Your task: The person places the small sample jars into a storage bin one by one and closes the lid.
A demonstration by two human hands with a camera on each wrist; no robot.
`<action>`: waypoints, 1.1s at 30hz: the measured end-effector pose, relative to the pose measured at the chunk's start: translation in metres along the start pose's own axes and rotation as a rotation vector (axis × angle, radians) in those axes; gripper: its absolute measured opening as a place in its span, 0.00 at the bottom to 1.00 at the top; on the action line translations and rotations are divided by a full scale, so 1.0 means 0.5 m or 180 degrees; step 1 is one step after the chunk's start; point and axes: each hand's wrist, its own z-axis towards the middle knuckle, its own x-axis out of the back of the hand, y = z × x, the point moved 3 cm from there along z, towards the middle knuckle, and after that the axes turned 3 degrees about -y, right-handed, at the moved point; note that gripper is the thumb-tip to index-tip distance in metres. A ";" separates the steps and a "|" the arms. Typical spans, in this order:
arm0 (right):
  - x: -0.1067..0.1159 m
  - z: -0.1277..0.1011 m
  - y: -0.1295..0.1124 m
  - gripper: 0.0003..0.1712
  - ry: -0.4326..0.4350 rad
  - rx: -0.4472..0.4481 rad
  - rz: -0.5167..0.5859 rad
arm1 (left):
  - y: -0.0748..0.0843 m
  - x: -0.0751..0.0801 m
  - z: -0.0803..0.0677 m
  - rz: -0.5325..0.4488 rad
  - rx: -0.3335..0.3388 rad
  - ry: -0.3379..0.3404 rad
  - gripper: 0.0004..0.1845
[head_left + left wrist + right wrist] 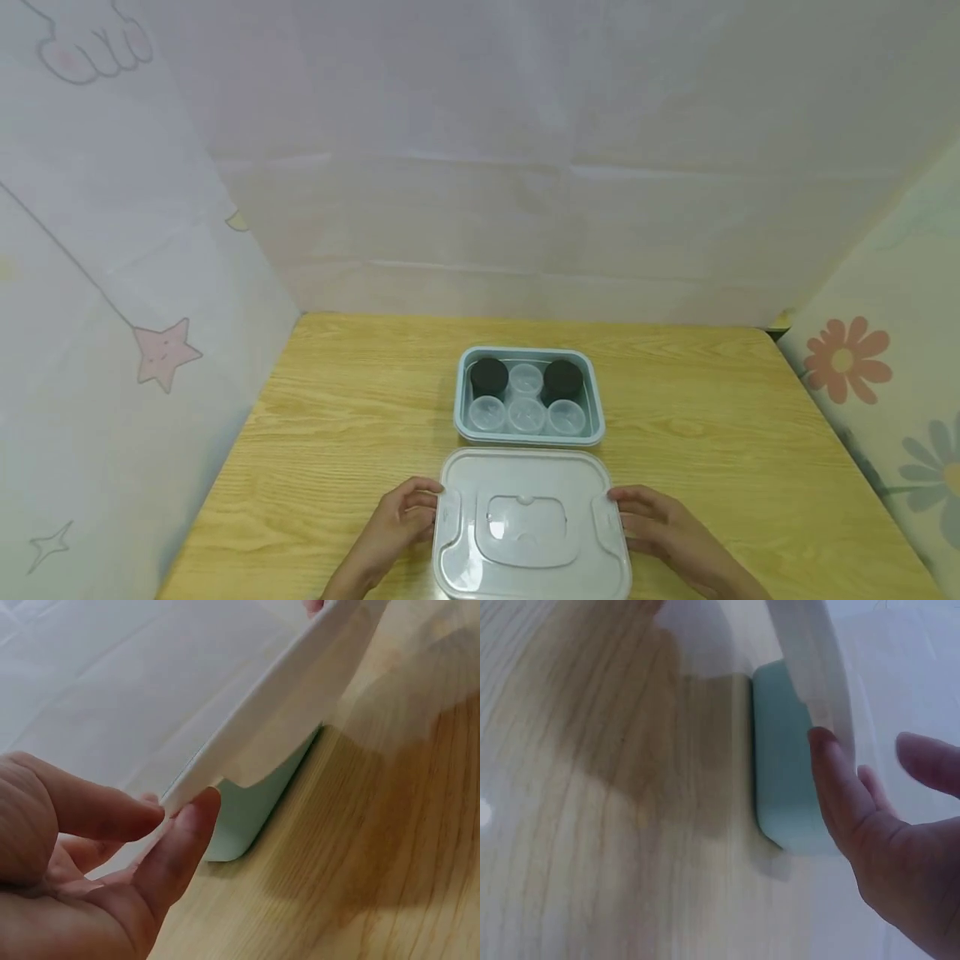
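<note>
Nearest the viewer, above the wooden table (337, 417), a translucent white rectangular plastic lid (531, 525) is pinched at its side edges by the left hand (397, 521) and right hand (660, 525), fingers curled. Just beyond the lid sits a pale green rectangular container (529, 436) holding small jars. No writing is readable.

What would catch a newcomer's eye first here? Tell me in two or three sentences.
First, the big clear lid at the near edge of the wooden table, held between the left hand and the right hand at its side clips. Just behind it sits an open pale green box holding two black-capped jars at the back corners and four clear cups.
</note>
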 end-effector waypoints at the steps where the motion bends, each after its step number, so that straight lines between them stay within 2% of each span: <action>1: 0.001 -0.001 -0.003 0.20 -0.0007 0.0018 0.0022 | 0.003 0.000 -0.001 0.0042 -0.0055 -0.0024 0.24; 6: 0.000 -0.003 -0.018 0.22 -0.0091 0.0287 -0.0102 | 0.017 0.002 -0.004 0.0209 -0.0343 -0.0091 0.25; 10: -0.005 -0.005 -0.030 0.24 -0.0024 0.0518 -0.0407 | 0.026 0.004 -0.004 0.0225 -0.0508 -0.0109 0.24; 19: -0.009 -0.012 -0.047 0.23 0.0370 0.0444 -0.0829 | 0.040 0.006 -0.006 0.0463 -0.0692 0.0028 0.21; 26: -0.015 -0.013 -0.050 0.24 0.0655 0.0948 -0.1370 | 0.035 0.008 0.000 0.0480 -0.0949 0.0037 0.20; 33: -0.019 -0.007 -0.049 0.21 0.0921 0.1336 -0.1745 | 0.039 0.003 0.002 0.0674 -0.1206 0.0321 0.17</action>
